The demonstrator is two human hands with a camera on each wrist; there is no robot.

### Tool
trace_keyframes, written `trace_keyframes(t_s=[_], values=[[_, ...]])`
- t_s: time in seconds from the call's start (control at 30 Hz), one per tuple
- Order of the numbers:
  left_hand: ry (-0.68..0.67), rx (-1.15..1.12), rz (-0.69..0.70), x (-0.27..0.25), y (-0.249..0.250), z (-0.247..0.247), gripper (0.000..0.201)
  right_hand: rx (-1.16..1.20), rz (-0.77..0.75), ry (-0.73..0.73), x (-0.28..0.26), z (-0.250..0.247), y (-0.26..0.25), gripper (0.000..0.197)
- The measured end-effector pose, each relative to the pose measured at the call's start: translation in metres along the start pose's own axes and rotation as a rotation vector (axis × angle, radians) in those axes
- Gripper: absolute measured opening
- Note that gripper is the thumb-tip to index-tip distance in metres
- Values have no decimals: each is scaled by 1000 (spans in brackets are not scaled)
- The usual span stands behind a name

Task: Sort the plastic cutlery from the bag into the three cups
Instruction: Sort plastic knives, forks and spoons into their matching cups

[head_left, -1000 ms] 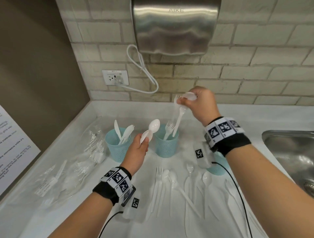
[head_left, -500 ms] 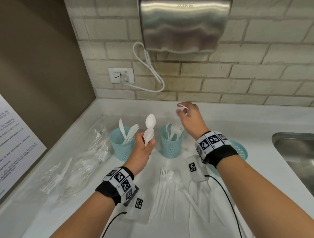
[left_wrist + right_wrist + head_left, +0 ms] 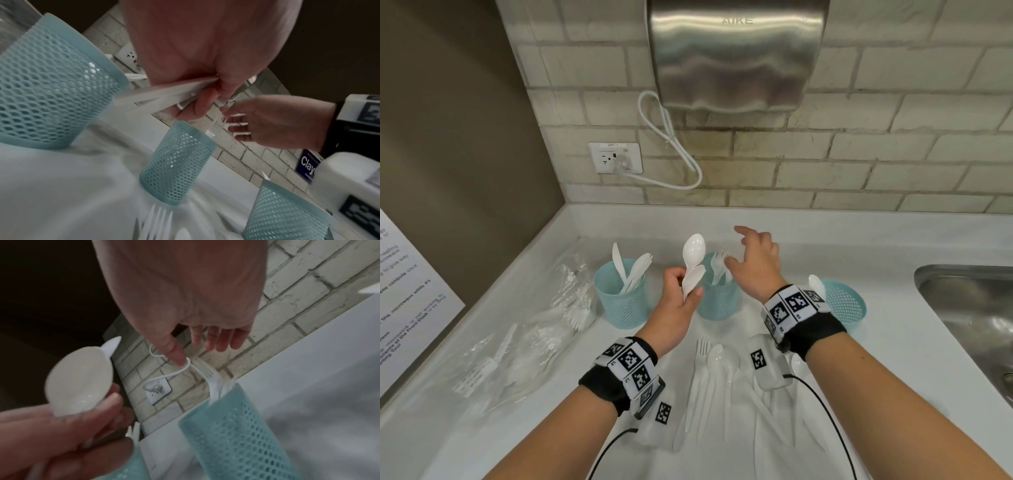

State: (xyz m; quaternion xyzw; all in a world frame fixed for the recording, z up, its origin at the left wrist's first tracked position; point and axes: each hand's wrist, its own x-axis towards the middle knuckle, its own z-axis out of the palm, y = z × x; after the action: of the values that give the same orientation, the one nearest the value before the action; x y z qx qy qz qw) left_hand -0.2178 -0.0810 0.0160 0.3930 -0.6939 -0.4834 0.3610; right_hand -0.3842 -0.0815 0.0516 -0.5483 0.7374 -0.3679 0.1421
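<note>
A: Head view. Left hand (image 3: 674,308) pinched two white spoons (image 3: 692,262) by the handles, bowls up, long axis near upright and leaning a little toward the wall. Right hand (image 3: 755,263) hovered over the middle cup (image 3: 717,301), fingers spread and loose, nothing in them.

B: Which way did the spoons lie from the free fingers?

A: Just to their left, bowls about level with the fingertips. The right cup (image 3: 844,301), with one spoon bowl showing above its rim, stood on the far side of the right wrist. My judgement: the right hand was nearer both spoons and that cup, so a handover looked likely.

B: Left wrist view?

A: Blurred. Handles (image 3: 164,92) ran out from under the curled fingers (image 3: 195,104) toward the left cup (image 3: 51,84). Right hand (image 3: 277,123) just beside, not touching them.

B: Right wrist view?

A: Thumb (image 3: 172,350) and fingers hung straight and apart above the forks (image 3: 209,374) standing in the middle cup (image 3: 236,434). A spoon bowl (image 3: 80,379), glossy white and hollow side to the lens, sat lower left, gripped between the left fingers (image 3: 82,421).

B: The rest of the cutlery?

A: Knives in the left cup (image 3: 625,294); loose pieces (image 3: 717,387) on the counter (image 3: 893,359) near the person; the clear bag (image 3: 517,342) lying to the left.
</note>
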Motion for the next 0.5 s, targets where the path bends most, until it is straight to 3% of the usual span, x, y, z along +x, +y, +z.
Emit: trace_keyframes(t_s=[0.03,0.13,0.23,0.37,0.5], values=[[-18,-1,1,0,2,2,18,9,-40,42,-5,-5,-5,48],[-62,-4,6,1,7,9,14,339,-248,77,-19,-19,-22,36],[-57,-49,18,5,16,19,10,350,-325,18,-30,-26,-22,43],[-78,-63,10,8,33,37,14,335,-281,-24,-47,-39,-5,56],[-59,-115,11,9,47,59,12,450,-89,1,-71,-53,12,60]])
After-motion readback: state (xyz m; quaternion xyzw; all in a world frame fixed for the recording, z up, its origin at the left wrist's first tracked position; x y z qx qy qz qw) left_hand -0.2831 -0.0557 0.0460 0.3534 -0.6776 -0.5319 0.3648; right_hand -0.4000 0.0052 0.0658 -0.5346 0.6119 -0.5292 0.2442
